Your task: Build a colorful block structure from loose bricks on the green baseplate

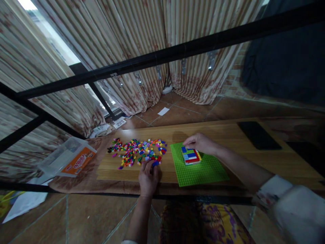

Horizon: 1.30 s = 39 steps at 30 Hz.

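Note:
A green baseplate [208, 173] lies on the wooden board, carrying a small, low block build [191, 157] of blue, red, white and yellow bricks. Over the build's far edge is my right hand [200, 143], its fingertips pressed together at the far left corner; whatever they pinch is hidden. My left hand [148, 178] is closed at the near edge of the brick pile, with a blue brick [155, 163] at its thumb and forefinger. Beyond it spreads a loose pile of small colourful bricks [137, 147].
A clear plastic box [61, 157] with an orange label stands left of the wooden board [114, 172]. On the board's right side lies a dark flat phone-like slab [259, 135]. A black metal bar [152, 57] crosses in front of the curtains.

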Each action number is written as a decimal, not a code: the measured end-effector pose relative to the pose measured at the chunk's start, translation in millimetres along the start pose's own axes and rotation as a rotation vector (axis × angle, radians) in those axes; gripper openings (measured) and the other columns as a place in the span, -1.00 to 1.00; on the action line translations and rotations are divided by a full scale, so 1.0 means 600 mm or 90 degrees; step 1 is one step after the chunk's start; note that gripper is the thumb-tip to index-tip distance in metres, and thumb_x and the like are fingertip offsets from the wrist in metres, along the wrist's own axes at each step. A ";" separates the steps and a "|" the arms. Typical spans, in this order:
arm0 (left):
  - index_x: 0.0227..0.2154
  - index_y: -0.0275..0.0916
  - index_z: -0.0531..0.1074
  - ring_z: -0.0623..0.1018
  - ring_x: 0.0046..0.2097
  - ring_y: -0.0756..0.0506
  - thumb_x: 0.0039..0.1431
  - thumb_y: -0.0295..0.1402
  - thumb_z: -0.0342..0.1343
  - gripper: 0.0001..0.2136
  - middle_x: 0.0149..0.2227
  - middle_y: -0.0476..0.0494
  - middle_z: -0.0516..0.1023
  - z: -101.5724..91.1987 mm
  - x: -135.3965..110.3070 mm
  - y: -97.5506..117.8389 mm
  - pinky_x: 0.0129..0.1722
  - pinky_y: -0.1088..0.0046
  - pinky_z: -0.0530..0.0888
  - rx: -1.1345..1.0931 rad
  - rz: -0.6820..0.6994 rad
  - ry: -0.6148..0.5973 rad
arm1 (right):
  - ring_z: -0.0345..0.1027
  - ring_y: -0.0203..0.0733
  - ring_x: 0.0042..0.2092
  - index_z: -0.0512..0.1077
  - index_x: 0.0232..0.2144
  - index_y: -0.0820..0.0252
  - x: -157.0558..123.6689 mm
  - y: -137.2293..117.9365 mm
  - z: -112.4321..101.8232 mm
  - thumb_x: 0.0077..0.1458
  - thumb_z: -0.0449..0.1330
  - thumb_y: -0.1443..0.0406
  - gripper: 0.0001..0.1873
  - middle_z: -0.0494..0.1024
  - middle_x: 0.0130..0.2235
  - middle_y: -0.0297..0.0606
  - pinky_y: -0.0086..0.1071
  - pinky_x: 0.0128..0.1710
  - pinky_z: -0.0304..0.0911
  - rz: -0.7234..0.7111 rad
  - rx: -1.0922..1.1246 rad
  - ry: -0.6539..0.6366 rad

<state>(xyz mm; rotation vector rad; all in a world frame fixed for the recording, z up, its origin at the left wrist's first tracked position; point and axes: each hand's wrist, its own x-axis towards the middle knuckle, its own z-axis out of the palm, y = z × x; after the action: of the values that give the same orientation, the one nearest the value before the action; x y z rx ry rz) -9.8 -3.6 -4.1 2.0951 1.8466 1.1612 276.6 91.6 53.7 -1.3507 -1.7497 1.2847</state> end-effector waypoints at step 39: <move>-0.42 -0.26 0.47 0.50 -0.23 -0.19 0.08 -0.49 0.04 -0.89 -0.30 -0.27 0.52 0.046 0.103 0.075 -0.22 0.29 0.41 0.245 -0.070 -0.062 | 0.18 0.05 0.17 0.09 0.24 0.05 -0.109 0.068 0.128 -0.04 0.24 0.01 -0.16 0.28 0.16 -0.11 0.00 0.17 0.12 -0.038 -0.173 0.370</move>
<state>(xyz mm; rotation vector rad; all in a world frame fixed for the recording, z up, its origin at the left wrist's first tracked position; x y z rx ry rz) 40.4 50.8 29.2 2.1494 2.2482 0.7082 247.0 5.1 -5.2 -1.6055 -1.5590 0.5435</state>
